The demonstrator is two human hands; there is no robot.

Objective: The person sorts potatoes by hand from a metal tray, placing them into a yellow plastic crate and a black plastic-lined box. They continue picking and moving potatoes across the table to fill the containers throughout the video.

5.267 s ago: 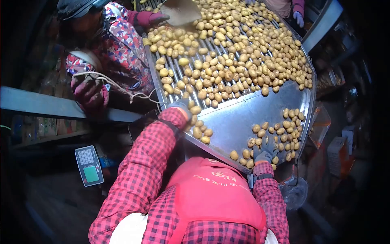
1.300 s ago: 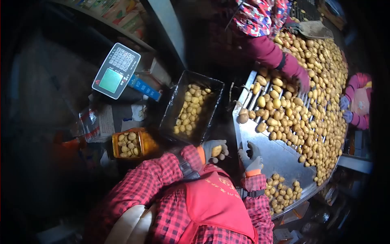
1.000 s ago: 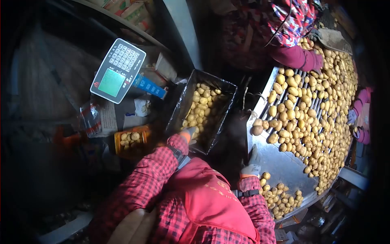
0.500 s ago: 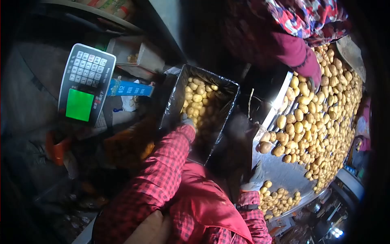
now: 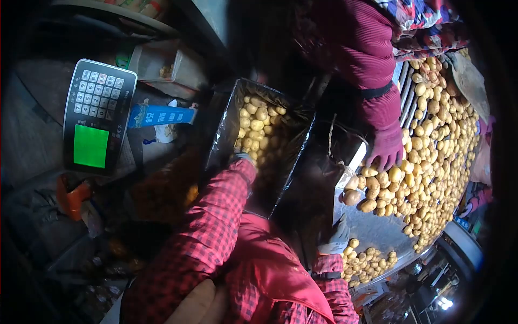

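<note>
Potatoes (image 5: pixel 257 125) lie in a box lined with black plastic (image 5: pixel 307 141). My left hand (image 5: pixel 244 157), in a grey glove, is at the box's near left side beside these potatoes; its fingers are mostly hidden. On the corner of a metal sorting table (image 5: pixel 372 229) rests my right hand (image 5: pixel 340 236), also gloved, with its fingers partly in shadow. Just right of it is a small heap of potatoes (image 5: pixel 369 264). A larger spread of potatoes (image 5: pixel 431 178) covers the table beyond.
A co-worker's maroon-gloved hand (image 5: pixel 388 147) touches potatoes near the table's left edge. A scale display (image 5: pixel 97 116) with a green screen stands at left, near a blue strip (image 5: pixel 162 116) and an orange object (image 5: pixel 73 198). Another person's sleeve shows at far right.
The co-worker's arm has moved down and left over the potatoes, baring metal bars behind it. My hands stay in nearly the same places. The view has shifted slightly.
</note>
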